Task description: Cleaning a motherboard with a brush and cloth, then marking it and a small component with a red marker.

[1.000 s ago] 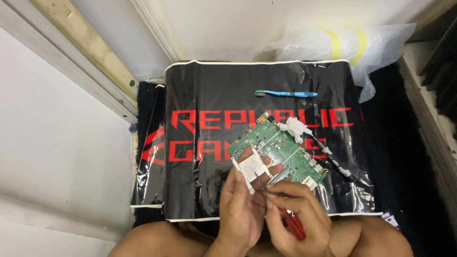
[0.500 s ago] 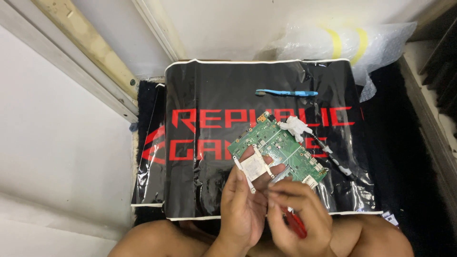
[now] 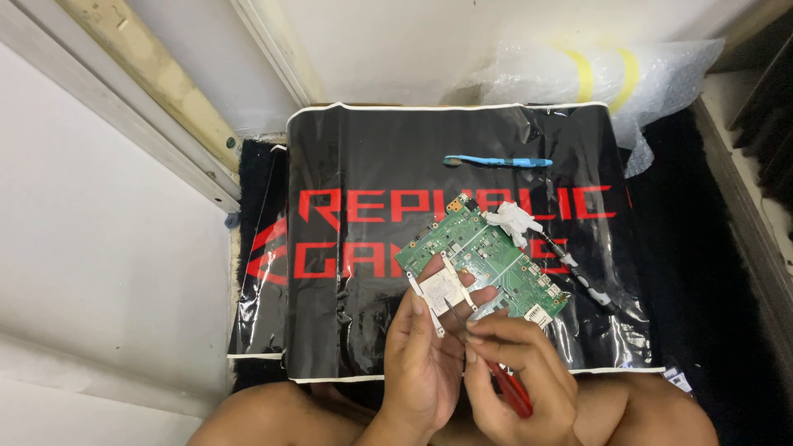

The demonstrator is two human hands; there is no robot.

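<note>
left hand point(image 3: 425, 363) fingers pinch the green circuit board point(image 3: 487, 260) from beneath while right hand point(image 3: 516, 372) grips a red-handled screwdriver point(image 3: 508, 388) against it.

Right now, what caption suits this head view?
Left hand steadies a green circuit board; right hand works a red-handled tool.

The circuit board point(image 3: 487, 256) lies on the mat point(image 3: 372, 272), toothbrush point(image 3: 496, 161) behind it, hands point(image 3: 429, 363) before it

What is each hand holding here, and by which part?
The left hand holds the green circuit board by its near end, under the metal bracket. The right hand pinches a red-handled tool near its tip.
</note>
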